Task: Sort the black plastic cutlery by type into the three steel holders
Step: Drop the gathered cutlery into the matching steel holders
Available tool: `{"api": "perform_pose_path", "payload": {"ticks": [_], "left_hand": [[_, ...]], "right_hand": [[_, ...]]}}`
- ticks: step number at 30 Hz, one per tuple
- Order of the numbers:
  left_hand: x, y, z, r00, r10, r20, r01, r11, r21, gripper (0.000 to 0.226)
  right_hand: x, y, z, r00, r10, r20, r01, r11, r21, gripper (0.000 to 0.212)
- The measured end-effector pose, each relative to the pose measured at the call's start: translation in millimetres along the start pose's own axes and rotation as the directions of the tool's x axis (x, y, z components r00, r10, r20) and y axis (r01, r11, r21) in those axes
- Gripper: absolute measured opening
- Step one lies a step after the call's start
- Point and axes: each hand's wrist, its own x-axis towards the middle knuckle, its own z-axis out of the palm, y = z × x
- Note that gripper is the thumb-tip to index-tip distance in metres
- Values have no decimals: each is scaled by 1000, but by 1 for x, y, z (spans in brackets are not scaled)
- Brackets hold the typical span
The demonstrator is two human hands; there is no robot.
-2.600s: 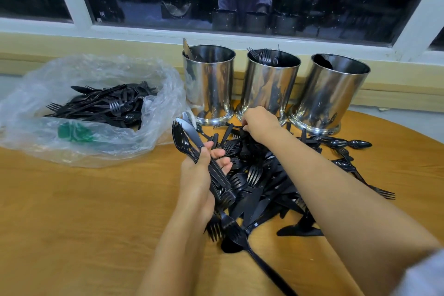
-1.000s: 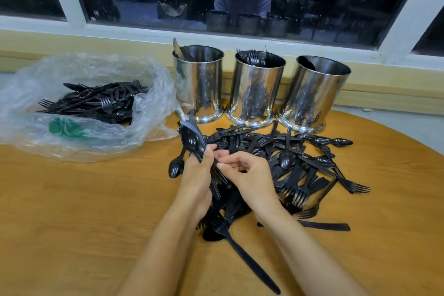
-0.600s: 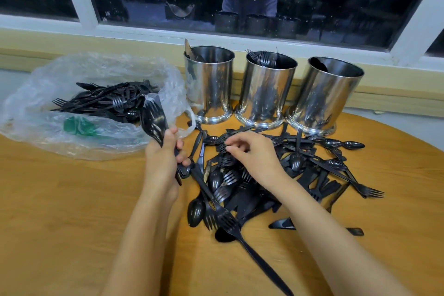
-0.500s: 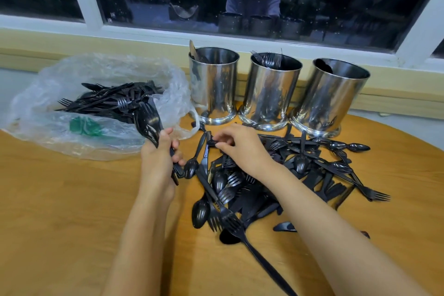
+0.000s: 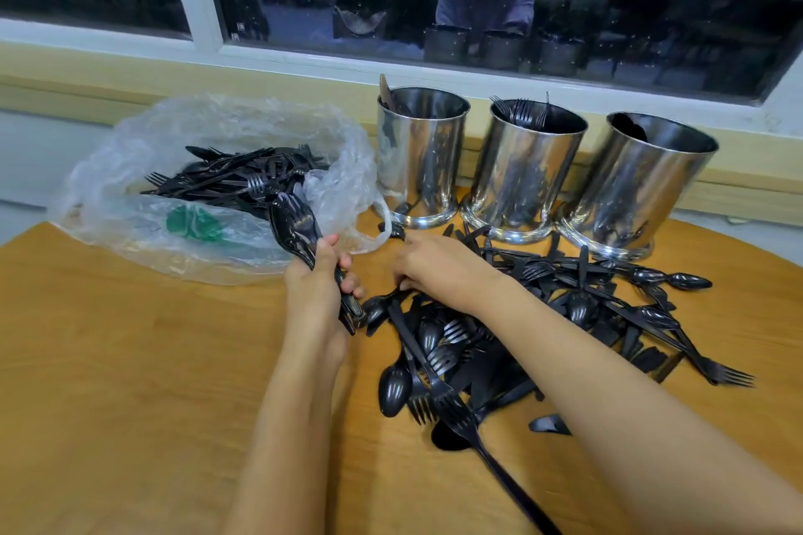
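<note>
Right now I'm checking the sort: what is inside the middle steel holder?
Black fork tines poke above the rim of the middle steel holder. Its steel wall hides the handles and anything else lower down, so the count cannot be seen.

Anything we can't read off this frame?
Head view only.
- Right holder: contents mostly hidden by its own wall.
- Right hand: fingertips curled under into the pile; grip unclear.
- Bundle in left hand: overlapping black pieces, count unreadable.
</note>
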Motion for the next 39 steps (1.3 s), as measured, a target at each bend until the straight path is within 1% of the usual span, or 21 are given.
{"api": "perform_pose_path", "payload": {"ticks": [3,6,10,12,16,21,23,24,25,27,28,29,30,31,32,33,35,37,39], "left_hand": [[-1,0,1,1000,-3,3,3,1000,7,18],[-2,-1,2,1000,0,13,0,1000,21,18],[-5,-3,5,1000,-9,24,8,1000,28,20],[-7,-3,7,999,-17,29,16,1000,23,20],[-9,-4,9,999,-19,35,18,999,27,20],[-8,-4,9,999,-23,35,21,999,33,20],[-8,-5,9,999,-27,36,25,999,33,19],[-7,-5,9,999,-29,38,28,999,32,19],[-7,-6,9,999,-32,38,30,999,31,19],[-7,-6,9,999,-34,41,33,999,31,19],[-7,-7,9,998,-34,45,33,999,28,20],[-8,-7,10,998,-34,50,33,999,26,20],[-8,-8,11,998,-37,57,35,999,27,20],[-9,-9,12,997,-42,65,40,999,28,20],[-10,-10,13,996,-50,74,48,998,30,20],[-12,-12,15,995,-62,84,59,998,32,20],[-15,-15,19,989,-92,113,89,996,30,20],[-19,-20,25,979,-134,153,134,991,10,19],[-23,-24,30,966,-177,188,182,983,-9,19]], "right_hand": [[-11,9,3,999,33,31,-35,998,53,5],[-24,18,6,995,75,70,-82,991,102,13],[-35,24,13,971,156,179,-188,966,177,25],[-39,26,13,958,185,218,-227,956,185,27],[-44,26,8,941,227,252,-281,938,203,10],[-43,28,8,925,245,290,-314,923,222,2],[-43,32,10,928,252,275,-317,921,227,10],[-44,34,11,935,259,243,-316,918,237,14],[-46,33,10,943,268,196,-313,915,256,15],[-50,29,8,957,290,30,-282,895,346,14],[-52,27,7,944,323,-68,-264,861,435,14],[-56,23,3,913,379,-149,-238,793,560,15],[-59,19,-2,874,438,-210,-179,692,700,15],[-62,16,-6,832,498,-246,-110,581,806,13],[-65,13,-12,792,550,-266,-46,488,872,11],[-69,11,-15,754,596,-274,-12,430,903,9],[-78,5,-22,701,665,-256,-29,386,922,14],[-87,1,-24,686,705,-182,-79,321,944,28],[-97,-5,-22,691,720,-65,-91,176,980,32]]}}
